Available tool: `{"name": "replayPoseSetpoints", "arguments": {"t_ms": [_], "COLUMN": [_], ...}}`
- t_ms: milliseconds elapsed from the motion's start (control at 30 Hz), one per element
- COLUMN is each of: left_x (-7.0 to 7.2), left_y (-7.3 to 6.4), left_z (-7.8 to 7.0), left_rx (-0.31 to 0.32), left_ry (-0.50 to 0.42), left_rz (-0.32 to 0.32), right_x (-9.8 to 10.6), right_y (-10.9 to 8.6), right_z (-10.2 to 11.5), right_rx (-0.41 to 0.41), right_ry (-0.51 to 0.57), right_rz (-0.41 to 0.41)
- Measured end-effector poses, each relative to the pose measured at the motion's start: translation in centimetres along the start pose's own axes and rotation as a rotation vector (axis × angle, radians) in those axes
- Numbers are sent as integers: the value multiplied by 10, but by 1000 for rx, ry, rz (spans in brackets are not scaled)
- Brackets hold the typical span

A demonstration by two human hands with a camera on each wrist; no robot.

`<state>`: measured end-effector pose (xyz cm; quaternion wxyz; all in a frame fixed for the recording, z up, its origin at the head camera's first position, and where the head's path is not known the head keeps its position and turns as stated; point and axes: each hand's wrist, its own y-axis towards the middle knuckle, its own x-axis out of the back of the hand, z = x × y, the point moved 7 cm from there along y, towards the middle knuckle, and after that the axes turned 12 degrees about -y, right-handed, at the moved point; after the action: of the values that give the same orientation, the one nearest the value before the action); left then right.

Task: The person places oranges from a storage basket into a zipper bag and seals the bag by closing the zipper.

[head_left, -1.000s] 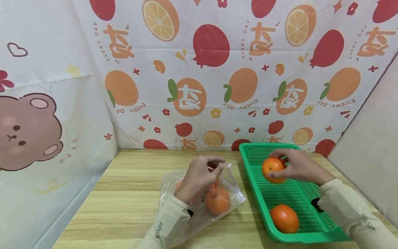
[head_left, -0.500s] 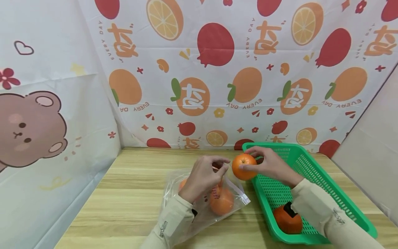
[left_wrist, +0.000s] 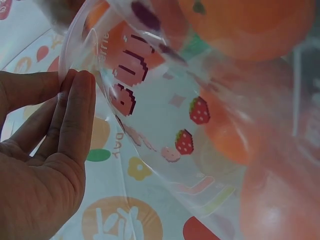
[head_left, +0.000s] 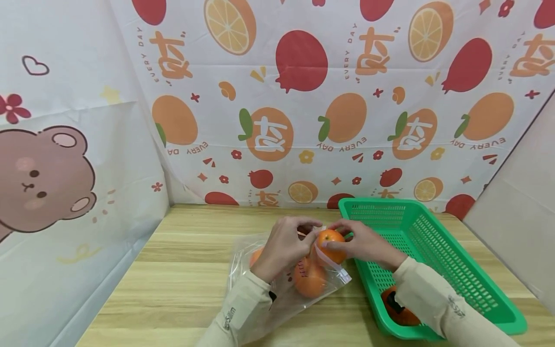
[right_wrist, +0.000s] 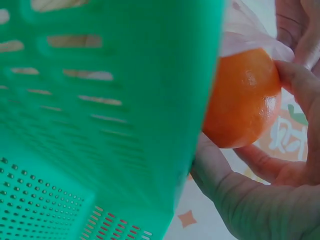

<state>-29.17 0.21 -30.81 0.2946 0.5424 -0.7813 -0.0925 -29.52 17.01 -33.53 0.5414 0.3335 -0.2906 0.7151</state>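
Note:
A clear zip bag (head_left: 277, 308) with printed strawberries lies on the table, several oranges (head_left: 310, 278) inside it. My left hand (head_left: 284, 248) pinches the edge of its mouth between thumb and fingers, as the left wrist view (left_wrist: 55, 120) also shows. In my right hand (head_left: 366, 241) is another orange (head_left: 331, 246), gripped by thumb and fingers at the bag's opening. The right wrist view shows this orange (right_wrist: 245, 100) against the bag's film, partly hidden by the basket wall. A white slider sits at the zip's near end.
A green perforated basket (head_left: 433, 241) stands at the right, close beside the bag. One orange (head_left: 396, 308) lies in its near left corner, partly covered by my right wrist. Printed cloth hangs behind the wooden table (head_left: 173, 270).
My right hand has carried the orange leftward from above the basket, over its rim, to the bag's mouth. The left hand has kept its pinch on the bag. The head view has shifted slightly.

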Motion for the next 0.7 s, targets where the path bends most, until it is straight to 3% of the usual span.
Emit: {"name": "replayPoseSetpoints", "arguments": {"t_ms": [233,700], "left_x": [-3,-6], "left_y": [0,-5], "left_z": [-3,-2], "left_rx": [-17,-21], "left_ry": [-30,-54], "left_rz": [18,42], "right_x": [-11,-29], "right_y": [1,-4], "right_z": [8,18], "right_rx": [26,147], "right_ry": [-172,-240], "right_rz": [-15,46]}}
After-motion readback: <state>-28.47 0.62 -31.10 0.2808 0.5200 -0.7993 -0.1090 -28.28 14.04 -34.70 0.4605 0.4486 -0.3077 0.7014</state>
